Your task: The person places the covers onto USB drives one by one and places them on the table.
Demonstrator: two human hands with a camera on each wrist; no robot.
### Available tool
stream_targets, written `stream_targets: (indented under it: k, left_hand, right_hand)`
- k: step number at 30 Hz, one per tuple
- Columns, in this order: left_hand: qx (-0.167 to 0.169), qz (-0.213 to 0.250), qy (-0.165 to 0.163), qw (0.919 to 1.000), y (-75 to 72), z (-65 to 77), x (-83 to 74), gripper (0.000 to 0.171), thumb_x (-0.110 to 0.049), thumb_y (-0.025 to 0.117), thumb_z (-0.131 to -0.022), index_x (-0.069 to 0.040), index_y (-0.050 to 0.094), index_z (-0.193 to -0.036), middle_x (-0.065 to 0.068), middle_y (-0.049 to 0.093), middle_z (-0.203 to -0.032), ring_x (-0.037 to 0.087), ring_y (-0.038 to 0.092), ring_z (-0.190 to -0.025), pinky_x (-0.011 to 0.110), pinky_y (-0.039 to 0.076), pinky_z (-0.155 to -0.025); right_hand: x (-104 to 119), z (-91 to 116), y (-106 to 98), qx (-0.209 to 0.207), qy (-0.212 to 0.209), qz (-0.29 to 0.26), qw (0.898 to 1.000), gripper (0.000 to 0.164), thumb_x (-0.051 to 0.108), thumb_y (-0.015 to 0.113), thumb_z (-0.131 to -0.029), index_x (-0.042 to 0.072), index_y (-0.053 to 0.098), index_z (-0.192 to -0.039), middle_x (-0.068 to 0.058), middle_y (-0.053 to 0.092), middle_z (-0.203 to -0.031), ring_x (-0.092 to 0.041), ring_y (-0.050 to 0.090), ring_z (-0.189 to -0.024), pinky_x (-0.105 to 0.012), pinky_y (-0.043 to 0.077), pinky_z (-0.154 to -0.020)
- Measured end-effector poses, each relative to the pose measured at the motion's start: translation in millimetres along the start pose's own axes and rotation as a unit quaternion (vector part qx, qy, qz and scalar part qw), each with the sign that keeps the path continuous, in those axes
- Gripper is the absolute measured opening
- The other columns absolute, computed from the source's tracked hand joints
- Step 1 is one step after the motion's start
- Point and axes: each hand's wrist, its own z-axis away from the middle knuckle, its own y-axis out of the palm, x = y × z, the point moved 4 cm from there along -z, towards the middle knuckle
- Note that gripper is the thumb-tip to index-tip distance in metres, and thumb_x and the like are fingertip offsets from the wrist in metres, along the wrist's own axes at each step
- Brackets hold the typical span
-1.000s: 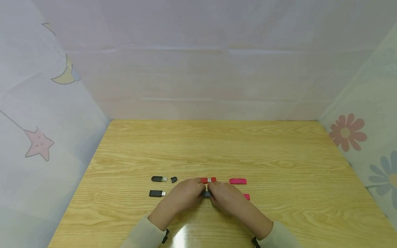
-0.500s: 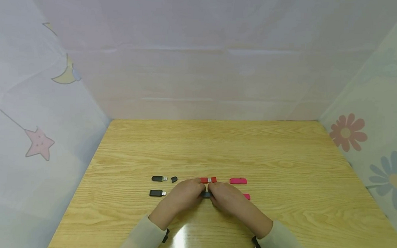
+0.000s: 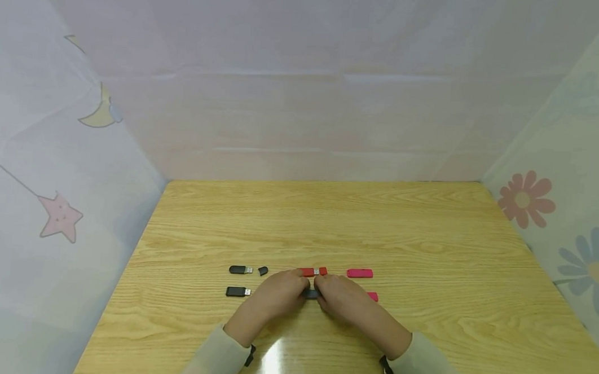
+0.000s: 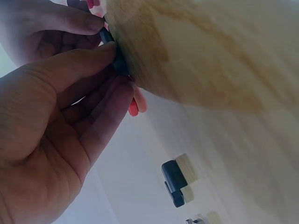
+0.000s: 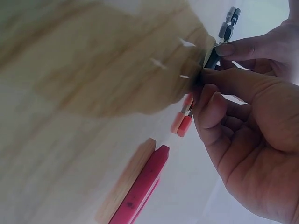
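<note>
Both hands meet over the near row of USB sticks, around a dark blue-grey USB stick (image 3: 311,294). My left hand (image 3: 280,290) pinches its left end between thumb and fingers. At the other end, my right hand (image 3: 342,296) pinches it the same way. Between the thumbs, in the left wrist view, a short stretch of the dark body (image 4: 120,64) shows; the fingers hide its ends. Just beyond the hands lies a red USB stick (image 3: 307,272), its metal plug bare and a red cap (image 3: 323,271) at the plug's end.
Left of the hands lie a rounded black USB stick (image 3: 237,269), its loose cap (image 3: 262,271), and a squarer black one (image 3: 235,291). A black cap (image 4: 174,179) sits beside the left hand. To the right are a pink stick (image 3: 359,273) and another pink piece (image 3: 373,296), partly covered.
</note>
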Motion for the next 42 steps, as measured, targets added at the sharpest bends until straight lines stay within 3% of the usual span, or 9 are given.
stream_targets:
  k: [6,11,17,19,23,33,42]
  left_hand:
    - [0.014,0.025,-0.011,0.9995,-1.2,0.0,1.2,0.019,-0.017,0.072,-0.094,-0.015,0.065,-0.076,-0.006,0.062,-0.082,0.007,0.049,-0.067,0.023,0.046,-0.063]
    - [0.016,0.017,-0.012,0.9997,-3.8,0.1,2.3,0.010,-0.020,0.073,-0.093,-0.015,0.069,-0.085,-0.006,0.067,-0.089,0.009,0.060,-0.075,0.026,0.051,-0.067]
    - [0.000,-0.015,-0.011,0.9998,-11.4,1.4,3.1,0.004,-0.021,0.072,-0.093,-0.017,0.071,-0.093,-0.005,0.063,-0.087,0.012,0.061,-0.078,0.026,0.051,-0.061]
    - [-0.014,-0.021,-0.015,0.9996,-14.2,1.8,4.2,0.007,-0.022,0.071,-0.094,-0.016,0.073,-0.097,-0.004,0.063,-0.089,0.013,0.061,-0.080,0.026,0.051,-0.061]
    - [-0.021,-0.021,-0.031,0.9991,-17.5,0.8,7.2,0.016,-0.026,0.069,-0.096,-0.014,0.073,-0.105,-0.001,0.067,-0.100,0.014,0.062,-0.086,0.025,0.054,-0.067]
    - [0.005,-0.033,-0.056,0.9979,-19.9,-8.1,11.7,0.028,-0.030,0.072,-0.094,-0.014,0.072,-0.118,0.002,0.069,-0.115,0.019,0.064,-0.101,0.033,0.057,-0.081]
    - [0.028,-0.045,-0.070,0.9962,-18.3,-17.0,15.9,0.032,-0.031,0.072,-0.094,-0.015,0.070,-0.121,0.001,0.069,-0.110,0.019,0.064,-0.096,0.034,0.056,-0.078]
  right_hand:
    - [1,1,-1,-0.002,0.004,0.001,1.000,0.020,0.011,0.071,-0.091,0.010,0.054,-0.080,0.002,0.047,-0.068,-0.014,0.043,-0.060,-0.028,0.036,-0.054]
    - [3,4,-3,-0.008,0.009,0.015,1.000,0.021,0.015,0.071,-0.091,0.011,0.054,-0.081,0.002,0.046,-0.067,-0.014,0.043,-0.059,-0.028,0.035,-0.052]
    - [-2,7,-9,-0.018,0.008,0.025,1.000,0.016,0.018,0.070,-0.091,0.012,0.056,-0.086,0.004,0.047,-0.067,-0.013,0.043,-0.059,-0.028,0.036,-0.049]
    - [-5,7,-13,-0.017,0.011,0.021,1.000,0.015,0.020,0.071,-0.091,0.009,0.063,-0.096,0.003,0.055,-0.074,-0.012,0.046,-0.061,-0.029,0.040,-0.051]
    - [-10,6,-21,-0.025,0.017,0.022,0.999,0.032,0.023,0.072,-0.091,0.007,0.066,-0.118,-0.004,0.069,-0.094,-0.015,0.057,-0.069,-0.032,0.049,-0.058]
    - [-16,-1,-35,-0.027,0.012,0.040,0.999,0.045,0.023,0.077,-0.090,0.006,0.064,-0.129,-0.006,0.066,-0.104,-0.012,0.058,-0.070,-0.029,0.051,-0.058]
    - [-21,-12,-28,0.001,0.032,0.043,0.999,0.039,0.020,0.075,-0.089,0.008,0.066,-0.126,-0.003,0.063,-0.103,-0.016,0.060,-0.076,-0.034,0.053,-0.062]
